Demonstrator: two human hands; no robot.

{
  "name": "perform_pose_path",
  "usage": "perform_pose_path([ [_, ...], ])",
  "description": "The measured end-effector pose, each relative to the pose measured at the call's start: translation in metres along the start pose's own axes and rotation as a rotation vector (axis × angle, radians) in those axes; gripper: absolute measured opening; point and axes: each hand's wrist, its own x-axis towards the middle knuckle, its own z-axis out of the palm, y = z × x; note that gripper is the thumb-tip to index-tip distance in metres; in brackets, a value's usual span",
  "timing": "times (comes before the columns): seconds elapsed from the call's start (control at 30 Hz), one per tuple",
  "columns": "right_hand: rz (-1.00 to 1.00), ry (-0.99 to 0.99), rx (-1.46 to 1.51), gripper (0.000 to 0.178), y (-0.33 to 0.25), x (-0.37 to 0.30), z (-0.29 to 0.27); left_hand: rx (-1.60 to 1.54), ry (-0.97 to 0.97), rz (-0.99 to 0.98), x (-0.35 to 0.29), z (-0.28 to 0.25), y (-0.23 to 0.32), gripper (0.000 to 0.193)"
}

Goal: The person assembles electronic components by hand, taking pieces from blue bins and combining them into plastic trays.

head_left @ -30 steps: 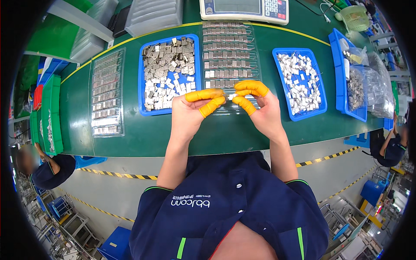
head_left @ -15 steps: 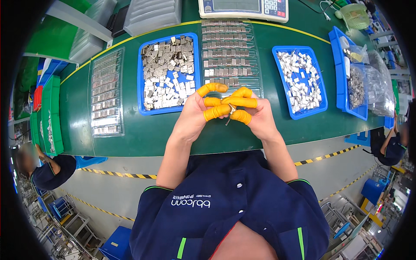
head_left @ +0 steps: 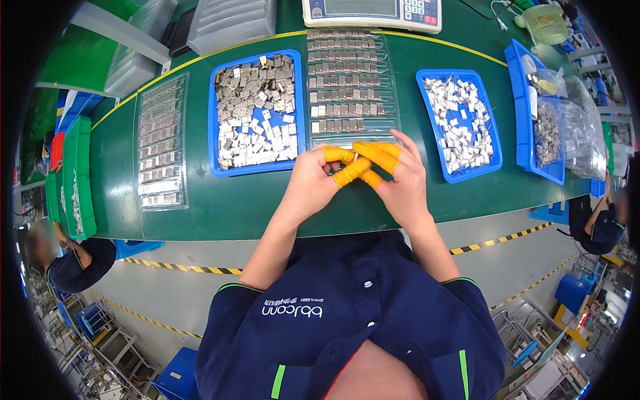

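Observation:
My left hand (head_left: 315,181) and my right hand (head_left: 404,188) meet over the near part of the bench, yellow covers on several fingers. Thumbs and fingertips are pinched together around a small light-coloured part (head_left: 356,157), mostly hidden by them; its exact kind does not show. Just beyond the fingertips lies a clear tray (head_left: 387,127) with rows of small metal-shelled connectors (head_left: 343,95), thin wires trailing to the right. To the left is a blue tray (head_left: 213,127) heaped with loose metal shells (head_left: 257,93). On the right, another blue tray (head_left: 497,143) holds small white wired pieces (head_left: 460,107).
A second filled clear tray (head_left: 162,143) lies farther left. Green bins (head_left: 81,177) stand at the left end. A scale (head_left: 373,15) and stacked clear trays (head_left: 233,23) are at the back. A blue bin (head_left: 527,143) with bagged parts sits far right. Other people work at both sides.
Both hands have shifted slightly and turned, fingers closing more over the small part, which is now more covered. A right-hand finger now sticks out uncovered. The view has shifted slightly.

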Motion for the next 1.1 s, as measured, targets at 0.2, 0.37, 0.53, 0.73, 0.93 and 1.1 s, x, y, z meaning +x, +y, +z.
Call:
perform_pose_path([
  [0.2,0.308,-0.063,0.212,0.025,0.0,-0.009,-0.003,-0.08,-0.004,0.007,0.0,-0.003,0.002,0.013],
  [0.37,0.09,-0.104,0.112,0.018,0.014,-0.004,-0.001,0.524,0.046,0.183,0.001,-0.001,-0.002,0.014],
  [0.53,0.078,0.011,0.131,0.017,0.022,0.005,-0.007,-0.188,-0.16,-0.064,0.0,-0.005,-0.005,0.015],
  [0.73,0.063,0.074,0.1,0.02,0.005,0.007,-0.008,-0.231,0.029,-0.071,0.002,0.004,-0.008,0.017],
  [0.93,0.039,0.01,0.114,0.019,0.009,0.003,-0.001,-0.212,0.041,-0.033,0.0,0.011,-0.009,0.019],
  [1.1,0.0,-0.013,-0.257,0.016,0.032,0.016,0.001,-0.178,0.301,-0.011,0.0,-0.004,0.01,0.035],
])
